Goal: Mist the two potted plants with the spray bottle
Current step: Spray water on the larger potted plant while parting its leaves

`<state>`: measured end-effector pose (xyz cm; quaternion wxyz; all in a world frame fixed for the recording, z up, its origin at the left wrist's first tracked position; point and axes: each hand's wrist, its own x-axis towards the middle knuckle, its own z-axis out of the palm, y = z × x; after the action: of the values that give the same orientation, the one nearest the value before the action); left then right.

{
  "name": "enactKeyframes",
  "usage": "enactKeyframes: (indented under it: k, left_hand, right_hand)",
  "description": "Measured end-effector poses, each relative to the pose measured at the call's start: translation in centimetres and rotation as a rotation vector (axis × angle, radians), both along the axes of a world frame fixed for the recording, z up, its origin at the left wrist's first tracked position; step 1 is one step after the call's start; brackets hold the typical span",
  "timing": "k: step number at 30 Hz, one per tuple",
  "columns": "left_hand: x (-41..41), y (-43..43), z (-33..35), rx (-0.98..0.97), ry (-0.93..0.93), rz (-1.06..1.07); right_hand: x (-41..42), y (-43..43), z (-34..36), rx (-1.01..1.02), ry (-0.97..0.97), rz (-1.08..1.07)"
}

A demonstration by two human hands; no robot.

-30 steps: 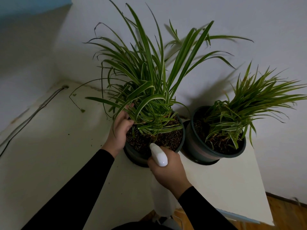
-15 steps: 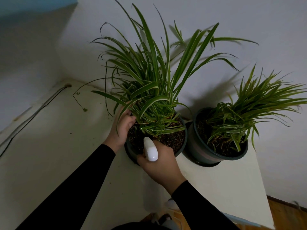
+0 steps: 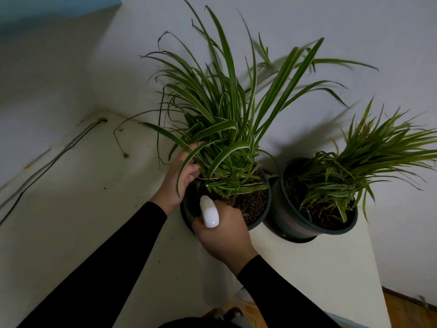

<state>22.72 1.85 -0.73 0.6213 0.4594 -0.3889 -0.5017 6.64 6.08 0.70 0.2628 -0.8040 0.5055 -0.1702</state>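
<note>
Two spider plants in dark round pots stand side by side on a white table [image 3: 326,268] against the wall. The larger left plant [image 3: 227,129] grows from its pot [image 3: 259,221]; the smaller right plant [image 3: 369,162] leans right out of its pot [image 3: 298,223]. My left hand [image 3: 182,176] grips a bunch of the left plant's lower leaves and holds them aside. My right hand [image 3: 224,235] is closed around a white spray bottle [image 3: 209,213], its nozzle pointing at the soil and leaf bases at the left side of the left pot. The bottle's body is hidden by my hand.
A black cable [image 3: 52,157] runs along the pale floor at the left toward the wall corner. A thin runner with a plantlet [image 3: 124,154] dangles left of the big plant. Wooden flooring [image 3: 406,311] shows at the lower right, past the table's edge.
My left hand has risen and gathered the left plant's leaves, pulling them up and aside. My right hand has shifted the spray bottle left and nearer the pot's left side.
</note>
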Motion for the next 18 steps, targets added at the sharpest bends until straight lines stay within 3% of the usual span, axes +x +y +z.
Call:
enactKeyframes:
  k: [18]
  left_hand:
    - [0.3,-1.8,0.6,-0.024,0.02,-0.019]
  right_hand:
    - [1.9,-1.1,-0.2,-0.015,0.089,-0.034]
